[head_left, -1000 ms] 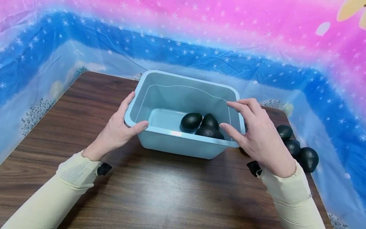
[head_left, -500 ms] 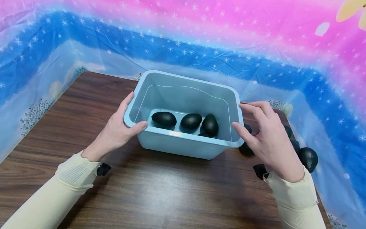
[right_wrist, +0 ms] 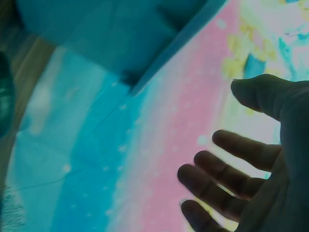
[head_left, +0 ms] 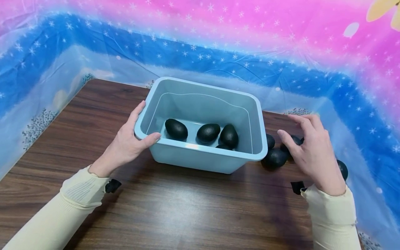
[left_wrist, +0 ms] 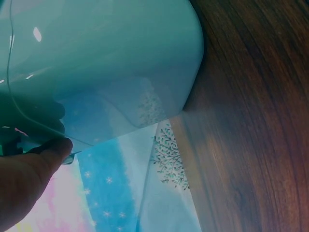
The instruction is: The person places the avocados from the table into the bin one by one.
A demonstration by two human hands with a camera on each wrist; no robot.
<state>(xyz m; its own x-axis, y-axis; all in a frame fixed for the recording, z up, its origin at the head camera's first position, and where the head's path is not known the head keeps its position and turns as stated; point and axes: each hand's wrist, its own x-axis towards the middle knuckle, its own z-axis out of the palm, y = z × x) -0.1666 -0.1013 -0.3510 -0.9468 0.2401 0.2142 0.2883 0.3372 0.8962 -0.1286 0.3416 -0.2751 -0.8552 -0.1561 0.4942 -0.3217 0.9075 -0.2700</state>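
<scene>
A pale blue plastic bin (head_left: 193,158) stands on the table in the head view. My left hand (head_left: 125,147) grips its left end, the thumb over the front rim and the fingers along the outside. The left wrist view shows the thumb (left_wrist: 36,176) against the bin wall. Inside lie dark avocados: one (head_left: 176,129) at the left, another (head_left: 208,133) in the middle, a third (head_left: 229,136) at the right, and part of one more behind the front rim. My right hand (head_left: 315,159) is above loose avocados (head_left: 275,158) right of the bin, fingers apart, holding nothing.
The brown wood-grain table (head_left: 175,208) extends in front of the bin and to its left. Another avocado (head_left: 342,169) lies near the right edge, partly behind the right hand. A patterned pink and blue cloth (head_left: 200,52) hangs behind the table.
My right hand has moved right, from over the bin's right end to above the loose avocados. An avocado has rolled to the bin's left end and turned slightly. My left hand stays put.
</scene>
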